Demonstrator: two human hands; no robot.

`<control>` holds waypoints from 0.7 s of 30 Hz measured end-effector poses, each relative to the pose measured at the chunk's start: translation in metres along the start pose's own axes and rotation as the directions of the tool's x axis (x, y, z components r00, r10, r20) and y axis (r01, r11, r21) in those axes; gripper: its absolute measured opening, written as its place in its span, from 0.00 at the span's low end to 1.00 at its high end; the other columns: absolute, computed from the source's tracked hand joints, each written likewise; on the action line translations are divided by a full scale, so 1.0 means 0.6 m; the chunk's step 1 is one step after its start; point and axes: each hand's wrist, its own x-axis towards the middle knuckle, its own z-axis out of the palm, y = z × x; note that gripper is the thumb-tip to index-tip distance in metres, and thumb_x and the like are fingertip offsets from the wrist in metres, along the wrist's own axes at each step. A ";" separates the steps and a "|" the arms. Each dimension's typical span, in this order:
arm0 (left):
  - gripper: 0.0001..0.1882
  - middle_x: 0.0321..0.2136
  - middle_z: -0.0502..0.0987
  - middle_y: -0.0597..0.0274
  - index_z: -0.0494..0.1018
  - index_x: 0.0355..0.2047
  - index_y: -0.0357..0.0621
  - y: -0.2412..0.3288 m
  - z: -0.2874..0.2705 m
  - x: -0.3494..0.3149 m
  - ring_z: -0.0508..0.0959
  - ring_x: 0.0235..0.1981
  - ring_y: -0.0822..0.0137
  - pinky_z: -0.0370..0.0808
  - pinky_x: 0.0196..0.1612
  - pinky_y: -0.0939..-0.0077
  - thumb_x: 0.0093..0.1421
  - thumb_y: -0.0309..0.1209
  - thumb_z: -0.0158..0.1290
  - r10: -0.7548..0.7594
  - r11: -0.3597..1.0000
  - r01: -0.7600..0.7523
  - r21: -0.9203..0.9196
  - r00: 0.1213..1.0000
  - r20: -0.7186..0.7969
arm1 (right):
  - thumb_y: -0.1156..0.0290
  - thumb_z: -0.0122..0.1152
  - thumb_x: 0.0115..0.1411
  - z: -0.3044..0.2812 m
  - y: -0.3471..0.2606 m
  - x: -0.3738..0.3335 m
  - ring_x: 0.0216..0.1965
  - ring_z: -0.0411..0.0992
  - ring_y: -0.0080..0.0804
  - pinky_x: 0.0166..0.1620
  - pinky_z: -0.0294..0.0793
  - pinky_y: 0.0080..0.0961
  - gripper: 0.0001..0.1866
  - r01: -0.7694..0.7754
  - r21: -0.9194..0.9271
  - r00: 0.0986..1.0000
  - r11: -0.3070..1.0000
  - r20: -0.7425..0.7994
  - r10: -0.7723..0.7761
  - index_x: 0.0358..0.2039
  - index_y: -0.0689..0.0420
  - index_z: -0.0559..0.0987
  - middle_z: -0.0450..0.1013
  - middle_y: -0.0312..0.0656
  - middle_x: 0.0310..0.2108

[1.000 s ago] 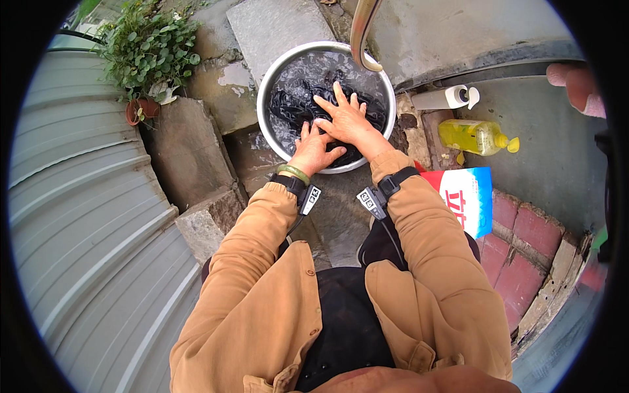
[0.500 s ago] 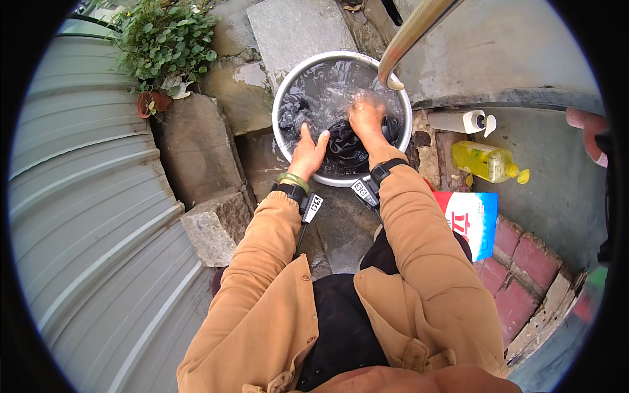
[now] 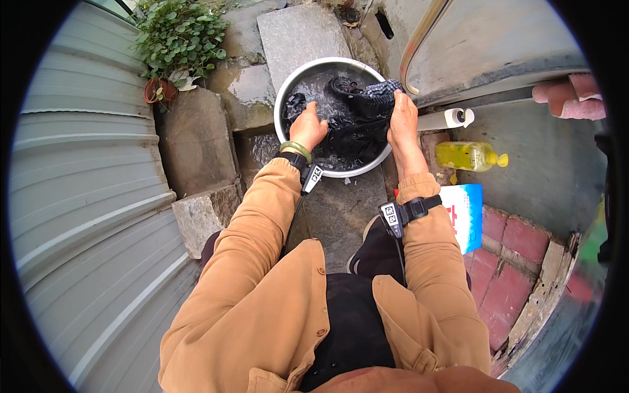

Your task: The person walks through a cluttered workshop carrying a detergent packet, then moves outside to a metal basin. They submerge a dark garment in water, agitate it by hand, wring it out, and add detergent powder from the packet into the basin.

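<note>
A round metal basin [image 3: 283,92] of water stands on the stone ground, with a dark wet garment [image 3: 359,139] soaking in it. My right hand [image 3: 403,124] grips a raised part of the cloth, which has a patterned section, at the basin's right rim. My left hand [image 3: 306,129], a green bangle on its wrist, is curled over the dark cloth on the left side of the basin. Its fingertips are partly hidden. More dark patterned cloth bunches beside the left fingers.
A hose [image 3: 415,52] hangs at the basin's upper right. To the right lie a white-capped bottle [image 3: 436,120], a yellow liquid bottle [image 3: 465,156] and a red-white-blue packet [image 3: 469,213]. Pink cloths [image 3: 576,98] hang farther right. A potted plant [image 3: 180,39] and corrugated metal wall [image 3: 92,170] are left.
My right hand has come out of the splashing water and moved right, lifting part of the garment to the rim. My left hand's fingers have curled in. The water splashes less.
</note>
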 end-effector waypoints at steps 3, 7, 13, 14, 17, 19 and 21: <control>0.37 0.55 0.67 0.39 0.57 0.65 0.52 0.006 0.022 0.025 0.71 0.54 0.44 0.70 0.57 0.57 0.54 0.25 0.53 0.156 0.988 -0.153 -0.031 0.983 0.098 | 0.66 0.50 0.67 -0.012 -0.085 -0.016 0.31 0.65 0.19 0.39 0.67 0.21 0.12 -0.052 0.210 0.995 0.976 0.089 0.034 0.29 0.59 0.74 0.69 0.31 0.29; 0.40 0.58 0.63 0.41 0.56 0.66 0.54 0.005 0.035 0.035 0.68 0.57 0.42 0.67 0.60 0.57 0.52 0.23 0.56 0.253 0.943 -0.259 -0.209 0.966 -0.059 | 0.67 0.51 0.66 -0.016 -0.176 -0.062 0.32 0.72 0.22 0.38 0.73 0.21 0.10 -0.060 0.260 0.986 0.964 0.169 0.016 0.29 0.57 0.74 0.74 0.34 0.29; 0.18 0.32 0.76 0.54 0.66 0.39 0.45 0.006 0.028 0.060 0.76 0.35 0.58 0.72 0.43 0.67 0.53 0.28 0.63 0.230 0.880 -0.241 -0.409 0.970 -0.078 | 0.67 0.51 0.64 -0.026 -0.203 -0.074 0.39 0.74 0.26 0.45 0.72 0.24 0.11 -0.091 0.272 0.956 0.958 0.293 0.007 0.37 0.60 0.77 0.76 0.37 0.36; 0.16 0.28 0.76 0.55 0.66 0.36 0.44 0.009 0.021 0.065 0.75 0.32 0.61 0.72 0.40 0.67 0.54 0.29 0.63 0.131 0.862 -0.163 -0.480 0.986 -0.100 | 0.66 0.51 0.65 -0.034 -0.199 -0.064 0.37 0.71 0.23 0.45 0.70 0.21 0.11 -0.030 0.241 0.966 0.970 0.256 -0.034 0.37 0.61 0.76 0.74 0.34 0.35; 0.12 0.26 0.73 0.59 0.66 0.34 0.42 0.023 -0.028 0.073 0.71 0.29 0.69 0.71 0.35 0.71 0.55 0.27 0.59 0.054 0.817 -0.258 -0.516 0.924 -0.378 | 0.64 0.50 0.66 -0.048 -0.176 -0.025 0.37 0.63 0.18 0.45 0.63 0.20 0.12 0.157 -0.085 0.974 0.984 0.180 -0.140 0.35 0.61 0.74 0.69 0.31 0.33; 0.11 0.26 0.72 0.63 0.66 0.35 0.42 0.045 -0.076 0.067 0.69 0.29 0.72 0.71 0.34 0.74 0.56 0.25 0.58 -0.009 0.692 -0.283 -0.664 0.916 -0.400 | 0.63 0.49 0.69 -0.045 -0.152 -0.014 0.41 0.65 0.23 0.51 0.63 0.22 0.14 0.063 -0.058 0.987 0.996 0.154 -0.053 0.38 0.63 0.74 0.70 0.35 0.38; 0.12 0.28 0.71 0.67 0.66 0.39 0.42 0.081 -0.119 0.053 0.68 0.29 0.75 0.70 0.32 0.78 0.56 0.24 0.56 -0.039 0.598 -0.280 -0.751 0.926 -0.376 | 0.61 0.48 0.71 -0.025 -0.122 -0.020 0.47 0.64 0.24 0.56 0.61 0.22 0.17 -0.038 0.027 0.988 0.999 0.152 0.033 0.45 0.64 0.73 0.70 0.38 0.44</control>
